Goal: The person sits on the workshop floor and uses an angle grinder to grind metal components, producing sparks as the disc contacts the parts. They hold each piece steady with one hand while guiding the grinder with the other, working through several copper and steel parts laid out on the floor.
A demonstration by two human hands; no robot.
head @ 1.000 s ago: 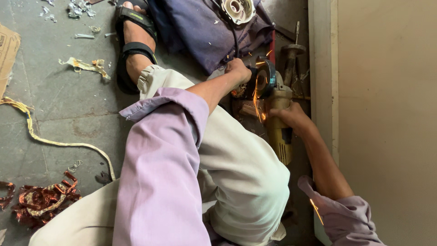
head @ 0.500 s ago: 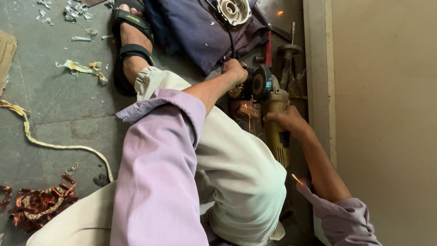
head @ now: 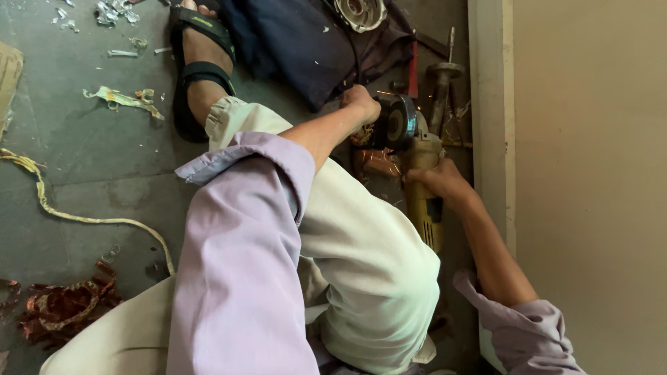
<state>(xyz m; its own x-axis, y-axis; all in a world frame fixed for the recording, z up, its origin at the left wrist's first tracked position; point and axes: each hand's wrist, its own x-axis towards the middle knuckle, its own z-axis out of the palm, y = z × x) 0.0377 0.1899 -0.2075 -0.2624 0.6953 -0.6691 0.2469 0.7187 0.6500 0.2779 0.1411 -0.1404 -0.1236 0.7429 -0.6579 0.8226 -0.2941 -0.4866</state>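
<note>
My right hand (head: 436, 182) grips the yellow body of an angle grinder (head: 424, 201), whose dark disc (head: 399, 121) stands on edge in front of my knee. My left hand (head: 361, 104) is closed on something small right beside the disc; my fist and the grinder's head hide it. A coppery piece (head: 375, 163) lies just below the disc. A few faint sparks show near the disc. My bent leg in pale trousers (head: 361, 264) fills the middle of the view.
My foot in a black sandal (head: 198, 73) rests on the grey floor. A dark blue cloth (head: 313, 48) carries a round metal part (head: 360, 12). A pale wall edge (head: 490, 125) runs along the right. Metal scraps, a yellowish strip (head: 76, 217) and reddish coils (head: 59, 305) lie left.
The bright orange sparks at the disc have died down to a few faint ones. The view has shifted slightly; both hands stay on the grinder and the held piece.
</note>
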